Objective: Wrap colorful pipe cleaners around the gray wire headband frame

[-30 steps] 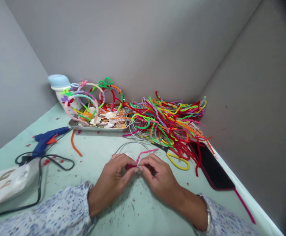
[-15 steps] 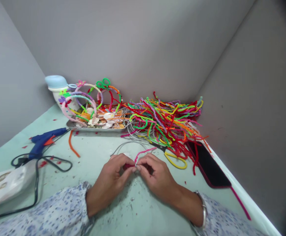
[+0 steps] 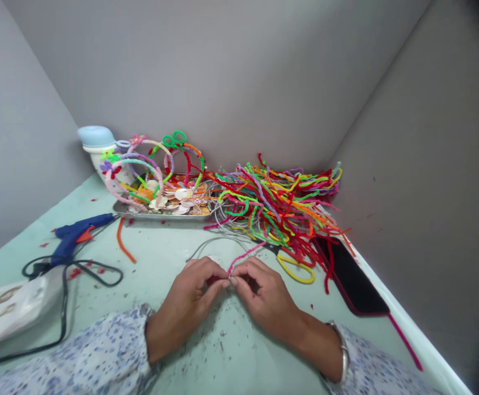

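Observation:
My left hand and my right hand meet fingertip to fingertip low over the table's middle. Both are closed in a pinch on a pink pipe cleaner, whose free end slants up and right from between the fingers. A bit of dark red fuzz shows inside the curl of the left fingers. Just behind the hands lies a thin grey wire loop; whether it runs into the fingers is hidden. Yellow-handled scissors lie to the right, partly under other pipe cleaners.
A heap of coloured pipe cleaners spreads across the back right, beside a phone. Back left, a metal tray holds discs and fuzzy headbands near a bottle. A blue glue gun, its cord and a plastic bag occupy the left.
The view has shifted very slightly. Both hands keep the same pinch on the pink pipe cleaner, whose free end leans a little farther right.

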Action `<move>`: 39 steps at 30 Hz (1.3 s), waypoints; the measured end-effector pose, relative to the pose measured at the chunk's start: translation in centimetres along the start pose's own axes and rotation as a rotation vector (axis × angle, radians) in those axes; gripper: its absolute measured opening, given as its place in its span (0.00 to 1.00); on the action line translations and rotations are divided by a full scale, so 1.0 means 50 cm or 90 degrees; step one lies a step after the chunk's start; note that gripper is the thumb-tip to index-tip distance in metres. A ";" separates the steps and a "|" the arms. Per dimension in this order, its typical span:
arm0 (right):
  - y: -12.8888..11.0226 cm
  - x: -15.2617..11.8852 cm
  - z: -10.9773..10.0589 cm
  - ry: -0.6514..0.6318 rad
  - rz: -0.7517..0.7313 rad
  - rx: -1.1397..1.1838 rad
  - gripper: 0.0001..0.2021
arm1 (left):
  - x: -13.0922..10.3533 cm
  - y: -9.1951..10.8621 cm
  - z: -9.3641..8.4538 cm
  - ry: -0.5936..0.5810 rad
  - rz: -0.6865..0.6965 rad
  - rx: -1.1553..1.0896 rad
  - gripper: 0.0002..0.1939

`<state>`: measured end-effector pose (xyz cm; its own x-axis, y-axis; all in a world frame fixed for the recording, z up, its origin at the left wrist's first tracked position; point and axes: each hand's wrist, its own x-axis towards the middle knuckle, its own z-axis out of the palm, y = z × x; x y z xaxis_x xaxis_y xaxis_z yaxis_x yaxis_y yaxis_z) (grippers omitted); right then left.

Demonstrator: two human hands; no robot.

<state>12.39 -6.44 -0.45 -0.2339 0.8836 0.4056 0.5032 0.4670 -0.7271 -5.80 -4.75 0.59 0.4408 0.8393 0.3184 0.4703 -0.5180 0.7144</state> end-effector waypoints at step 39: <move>0.002 0.001 -0.002 0.010 -0.053 -0.004 0.06 | -0.001 0.001 0.000 -0.011 -0.002 0.024 0.07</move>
<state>12.52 -6.34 -0.42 -0.2616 0.8412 0.4733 0.4873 0.5384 -0.6875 -5.77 -4.82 0.61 0.4517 0.8385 0.3049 0.4999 -0.5209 0.6920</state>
